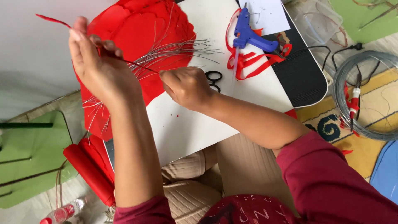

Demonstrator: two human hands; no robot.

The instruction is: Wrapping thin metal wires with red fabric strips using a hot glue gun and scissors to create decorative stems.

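My left hand [97,64] is raised over a pile of red foam petals [141,29] and pinches a thin wire wrapped in red [52,19] that sticks out to the upper left. My right hand [186,85] is closed on the other end of that same wire, close to a fan of bare silver wires [182,47]. Both hands hover above a white board [186,124] resting over my lap.
A blue glue gun [248,35] lies on red strips [253,62] at the board's far side, black scissors [213,79] beside my right hand. A wire coil [352,83] lies on the rug at right, a red foam roll [89,166] and green sheet [33,153] at left.
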